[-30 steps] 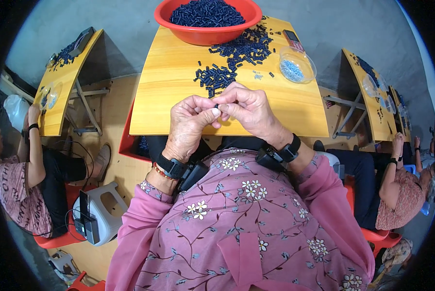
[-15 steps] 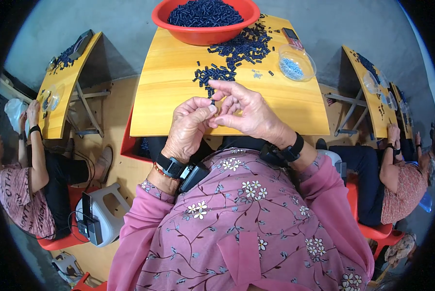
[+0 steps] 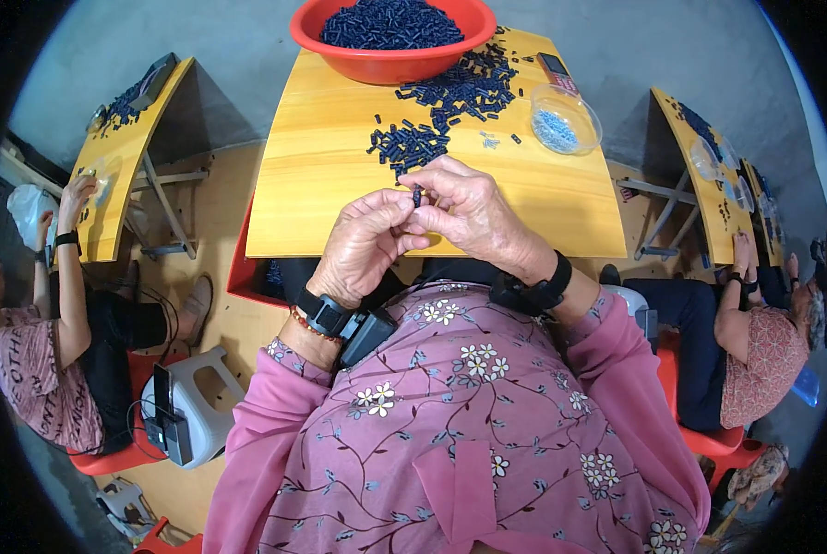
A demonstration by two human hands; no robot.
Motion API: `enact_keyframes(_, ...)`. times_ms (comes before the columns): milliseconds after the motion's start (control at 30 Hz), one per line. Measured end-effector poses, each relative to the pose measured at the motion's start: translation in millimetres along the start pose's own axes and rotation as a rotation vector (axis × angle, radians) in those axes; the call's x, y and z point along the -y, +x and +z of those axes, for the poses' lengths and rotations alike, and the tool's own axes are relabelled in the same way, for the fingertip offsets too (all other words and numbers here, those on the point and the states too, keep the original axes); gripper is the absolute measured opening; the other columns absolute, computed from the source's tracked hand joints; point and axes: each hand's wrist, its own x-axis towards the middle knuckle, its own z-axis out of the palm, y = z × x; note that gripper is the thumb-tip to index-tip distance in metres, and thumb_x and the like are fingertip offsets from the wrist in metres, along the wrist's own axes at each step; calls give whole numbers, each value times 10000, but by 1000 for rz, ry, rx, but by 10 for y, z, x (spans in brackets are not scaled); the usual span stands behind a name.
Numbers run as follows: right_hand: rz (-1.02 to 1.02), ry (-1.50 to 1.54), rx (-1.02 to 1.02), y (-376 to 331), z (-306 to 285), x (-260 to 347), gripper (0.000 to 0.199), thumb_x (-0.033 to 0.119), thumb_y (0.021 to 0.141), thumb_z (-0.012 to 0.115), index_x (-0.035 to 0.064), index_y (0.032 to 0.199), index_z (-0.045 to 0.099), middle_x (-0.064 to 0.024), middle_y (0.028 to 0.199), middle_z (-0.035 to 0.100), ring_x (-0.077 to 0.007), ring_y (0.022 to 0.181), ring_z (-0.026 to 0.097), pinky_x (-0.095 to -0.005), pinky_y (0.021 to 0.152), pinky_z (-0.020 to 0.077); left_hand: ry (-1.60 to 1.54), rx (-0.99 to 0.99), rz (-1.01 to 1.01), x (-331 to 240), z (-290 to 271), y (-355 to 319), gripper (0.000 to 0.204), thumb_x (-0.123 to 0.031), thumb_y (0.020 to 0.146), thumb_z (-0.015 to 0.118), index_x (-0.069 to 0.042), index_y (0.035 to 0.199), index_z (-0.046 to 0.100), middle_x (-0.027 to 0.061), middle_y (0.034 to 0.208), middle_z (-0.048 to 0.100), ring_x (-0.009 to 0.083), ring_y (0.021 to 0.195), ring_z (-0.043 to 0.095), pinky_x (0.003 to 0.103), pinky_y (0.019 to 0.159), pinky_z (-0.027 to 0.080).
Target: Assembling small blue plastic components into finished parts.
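My left hand [image 3: 365,242] and my right hand [image 3: 473,210] meet over the near edge of a yellow wooden table [image 3: 312,185]. Together their fingertips pinch one small dark blue tube piece [image 3: 417,196], held upright between them. Just beyond the hands lies a loose pile of the same dark blue pieces [image 3: 409,144], spreading toward the far right. A red bowl [image 3: 390,61] heaped with these pieces stands at the table's far edge. Both wrists wear black bands.
A clear bowl [image 3: 565,120] with pale blue bits sits at the table's right, a small dark device [image 3: 556,68] behind it. Other people work at similar yellow tables at left [image 3: 118,157] and right [image 3: 709,185]. A white stool [image 3: 187,415] stands at lower left.
My hands have stayed together over the table's near edge, turning the small piece between the fingers. The view has shifted slightly; the piles have not moved.
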Motion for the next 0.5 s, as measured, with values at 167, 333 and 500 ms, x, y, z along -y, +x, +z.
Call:
enact_keyframes(167,-40,-17,39,7,-6,-54,295,88,788,712,-24,1053,647,-138,858,598,-271,755,631,-357,681,515,59,-39,41,27,34,5,97,-80,945,579,-4,952,638,90,906,679,173,807,672,339,755,588)
enact_keyframes(333,-100,-140,117,71,-83,-25,285,121,801,695,-30,1035,635,-153,865,597,-308,781,627,-388,683,510,104,-115,72,14,113,-17,92,-78,939,588,1,945,634,87,896,675,165,792,670,327,745,590)
enact_keyframes(500,-174,-249,213,106,-81,-65,222,172,838,643,-12,957,608,-170,831,569,-377,788,602,-440,680,498,224,-217,86,20,123,-20,95,-79,935,599,12,931,628,91,848,672,150,704,665,293,695,590)
